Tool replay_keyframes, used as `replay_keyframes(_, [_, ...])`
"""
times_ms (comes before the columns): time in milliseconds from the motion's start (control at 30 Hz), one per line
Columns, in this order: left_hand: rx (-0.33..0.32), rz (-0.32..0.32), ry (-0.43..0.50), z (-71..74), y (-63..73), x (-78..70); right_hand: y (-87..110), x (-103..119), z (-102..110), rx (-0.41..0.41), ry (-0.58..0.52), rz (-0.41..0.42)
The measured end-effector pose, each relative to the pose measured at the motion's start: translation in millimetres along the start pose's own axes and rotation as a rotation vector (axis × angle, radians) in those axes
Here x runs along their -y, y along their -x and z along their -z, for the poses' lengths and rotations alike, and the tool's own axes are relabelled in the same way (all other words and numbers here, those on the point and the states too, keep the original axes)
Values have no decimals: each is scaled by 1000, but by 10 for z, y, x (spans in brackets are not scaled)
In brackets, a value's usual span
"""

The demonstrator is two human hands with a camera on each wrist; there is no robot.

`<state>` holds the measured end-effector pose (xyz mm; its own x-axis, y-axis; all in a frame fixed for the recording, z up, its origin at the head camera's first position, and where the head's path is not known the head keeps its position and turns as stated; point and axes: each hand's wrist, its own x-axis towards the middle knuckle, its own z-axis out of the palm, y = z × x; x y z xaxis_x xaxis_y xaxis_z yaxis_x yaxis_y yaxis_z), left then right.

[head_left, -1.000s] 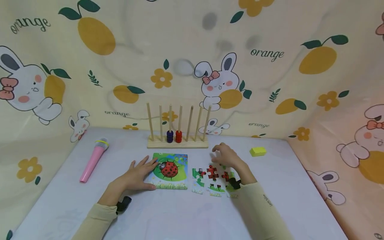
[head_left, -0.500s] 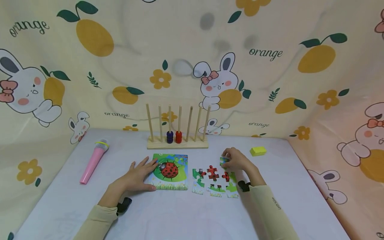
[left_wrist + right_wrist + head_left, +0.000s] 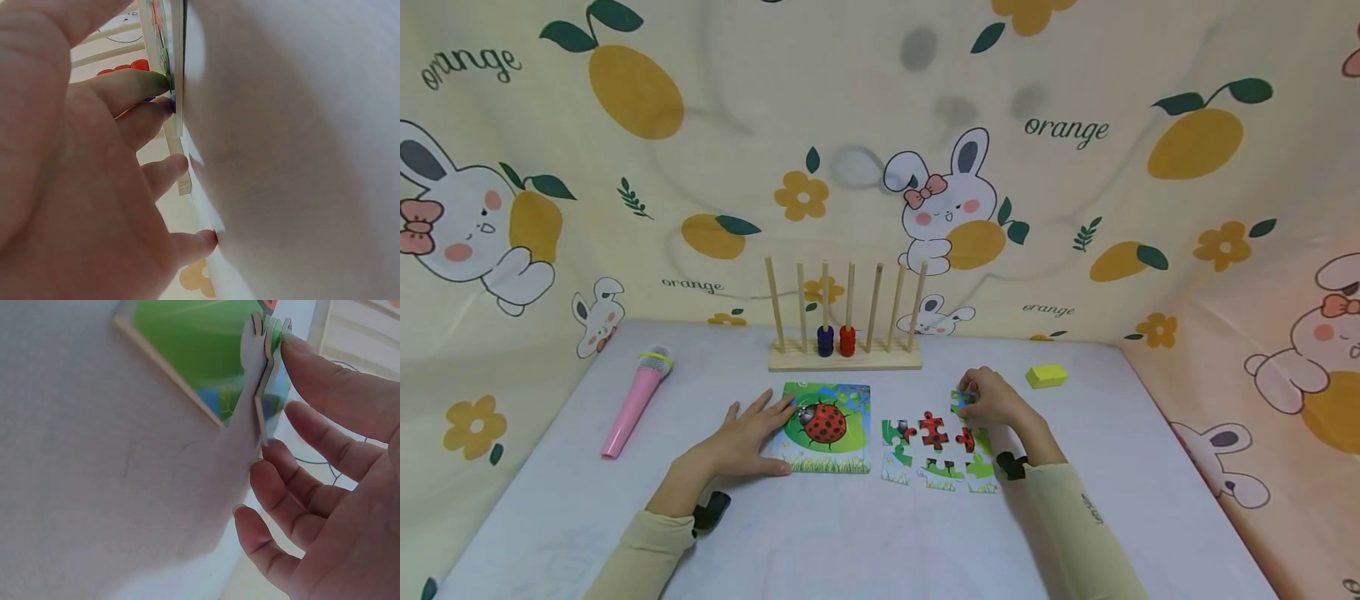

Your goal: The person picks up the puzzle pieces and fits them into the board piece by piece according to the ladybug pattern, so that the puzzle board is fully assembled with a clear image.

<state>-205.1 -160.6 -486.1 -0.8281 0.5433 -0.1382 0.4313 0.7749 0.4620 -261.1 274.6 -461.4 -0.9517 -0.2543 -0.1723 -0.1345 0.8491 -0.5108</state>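
My left hand lies with its fingers spread at the left side of a square ladybug picture board. In the left wrist view two fingertips touch the board's edge, while others reach the table. To the board's right lie several jigsaw pieces, among them a red one in the middle. My right hand pinches a blue-green jigsaw piece at the group's back right. In the right wrist view this piece stands tilted beside a green piece lying flat.
Behind the board stands a wooden rack with upright pegs, carrying blue rings and red rings. A pink toy microphone lies at the left. Toward the back right sits a yellow block.
My right hand has come down from above the pieces and shifted slightly right, and it now pinches the back right jigsaw piece. The left hand stays where it was.
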Motion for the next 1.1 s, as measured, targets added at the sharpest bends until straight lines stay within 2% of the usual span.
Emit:
replay_keyframes(200, [0, 0, 9, 14, 5, -8, -5, 1, -4, -1, -13, 13])
replay_keyframes(700, [3, -1, -1, 21, 5, -23, 1, 6, 10, 24, -47, -26])
replay_keyframes(1100, [3, 4, -5, 32, 13, -35, -13, -46, 1, -24, -106, 89])
